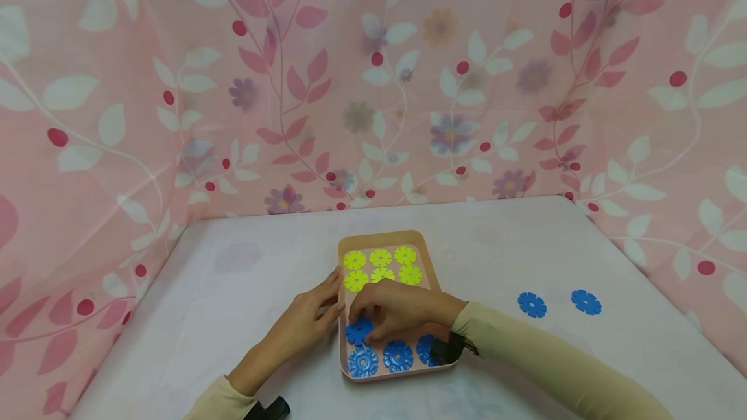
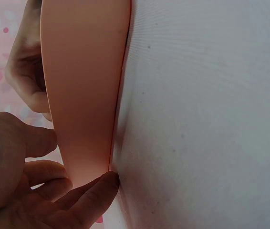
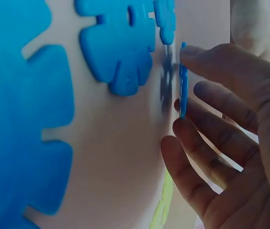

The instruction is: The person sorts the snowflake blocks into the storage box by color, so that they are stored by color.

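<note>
My right hand (image 1: 403, 306) is over a shallow pink tray (image 1: 382, 237) and pinches a blue notched plastic disc (image 3: 183, 86) by its edges, between thumb and fingers. In the right wrist view that disc stands edge-on, close above the tray floor. Along the near end of the tray lies a row of blue discs: one at left (image 1: 363, 361), one in the middle (image 1: 398, 356) and one partly covered by the wrist camera. My left hand (image 1: 303, 319) rests against the tray's left wall (image 2: 85, 95), its fingers and thumb touching the outside.
Several yellow-green notched discs (image 1: 380, 258) fill the tray's far end in two rows. To the right, two blue discs lie on the white tabletop, one nearer (image 1: 532, 304) and one further right (image 1: 586, 302). A pink floral curtain (image 1: 373, 83) surrounds the table.
</note>
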Motion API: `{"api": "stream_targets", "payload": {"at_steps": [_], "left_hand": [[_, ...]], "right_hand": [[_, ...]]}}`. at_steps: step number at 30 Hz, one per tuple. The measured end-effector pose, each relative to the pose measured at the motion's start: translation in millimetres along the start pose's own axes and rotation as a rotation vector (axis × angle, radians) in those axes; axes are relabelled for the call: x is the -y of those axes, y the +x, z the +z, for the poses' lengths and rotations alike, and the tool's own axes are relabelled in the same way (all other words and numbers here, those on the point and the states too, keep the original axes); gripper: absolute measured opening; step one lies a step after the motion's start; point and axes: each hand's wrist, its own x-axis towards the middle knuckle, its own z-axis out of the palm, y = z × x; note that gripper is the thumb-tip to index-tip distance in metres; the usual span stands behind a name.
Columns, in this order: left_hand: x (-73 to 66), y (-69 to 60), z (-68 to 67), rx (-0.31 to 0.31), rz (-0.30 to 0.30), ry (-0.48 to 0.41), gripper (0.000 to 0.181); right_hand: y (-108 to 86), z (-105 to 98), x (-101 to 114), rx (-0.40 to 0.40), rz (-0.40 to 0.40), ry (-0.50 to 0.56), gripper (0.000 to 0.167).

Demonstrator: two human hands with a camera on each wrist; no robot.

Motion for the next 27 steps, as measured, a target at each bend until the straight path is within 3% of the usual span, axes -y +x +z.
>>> {"api": "stream_targets", "payload": {"at_steps": [9,21,27], "left_hand": [[-0.1,0.0,0.9,-0.007,-0.004,0.020,0.062],[-0.4,0.4,0.3,-0.006,0.005,0.015,0.062],[-0.9,0.2,0.2,-0.004,-0.008,0.000,0.062]], "right_hand": [[3.1,3,0,-0.007,0.017,-0.099,0.041],[1.5,2,0,0.010,0.034,-0.133,0.042],[-3.8,-12,5,-0.058,0.038,-0.098,0.037]]}}
